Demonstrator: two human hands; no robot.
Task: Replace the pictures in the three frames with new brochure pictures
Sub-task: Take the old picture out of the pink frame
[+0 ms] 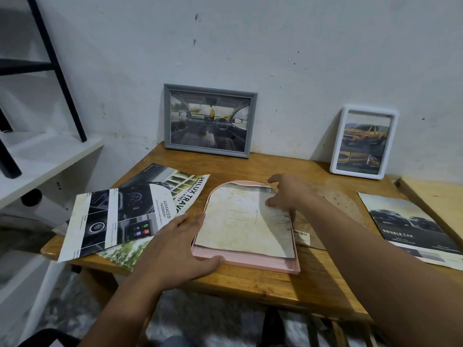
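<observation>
A pink arch-topped frame [250, 265] lies face down on the wooden table [288, 284]. A pale cut-out brochure picture [238, 221] lies in it, blank side up. My left hand [180, 244] rests flat against the frame's left edge, thumb along its front rim. My right hand [288, 194] presses on the picture's upper right corner with fingers and thumb. A grey frame [209, 120] with a car-interior picture leans on the wall behind. A white frame [363, 142] with a yellow-truck picture leans at the right.
Loose brochure pages [120, 214] lie spread at the table's left, one overhanging the edge. Another brochure [411, 226] with dark cars lies at the right. A brown backing board [333, 199] lies behind my right hand. A white shelf unit [45, 161] stands at left.
</observation>
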